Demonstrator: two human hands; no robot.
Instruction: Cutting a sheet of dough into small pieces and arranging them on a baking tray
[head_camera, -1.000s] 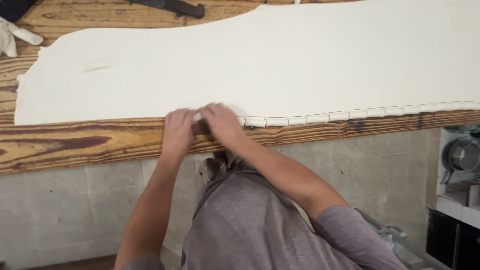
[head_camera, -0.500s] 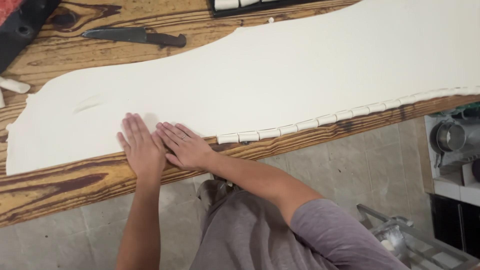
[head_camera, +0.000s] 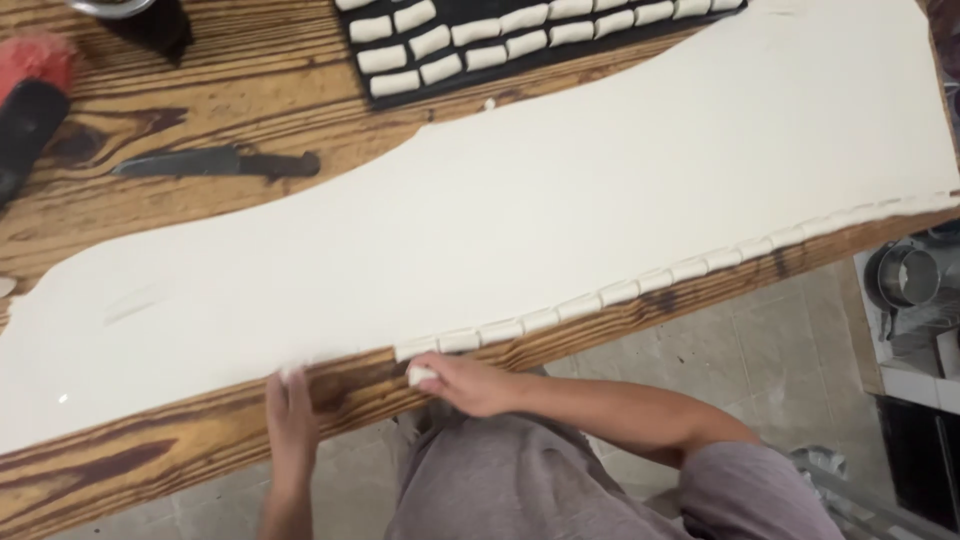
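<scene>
A large pale dough sheet (head_camera: 560, 210) covers most of the wooden table (head_camera: 150, 460). Along its near edge runs a row of small cut dough pieces (head_camera: 620, 292). My right hand (head_camera: 470, 383) rests at the table's front edge, its fingers closed on one small dough piece (head_camera: 422, 375) just below the left end of the row. My left hand (head_camera: 290, 415) lies flat on the bare wood to the left. Its fingertips touch the dough sheet's near edge.
A dark knife (head_camera: 215, 162) lies on the wood beyond the sheet. A black tray (head_camera: 348, 45) with several dough pieces sits at the back. A red and black brush (head_camera: 35, 90) lies far left. A metal pot (head_camera: 905, 275) stands on a shelf to the right.
Both hands have drawn back from pressing flat on the dough to the table's front edge. The right hand now grips a small dough piece. The view has shifted, showing the tray.
</scene>
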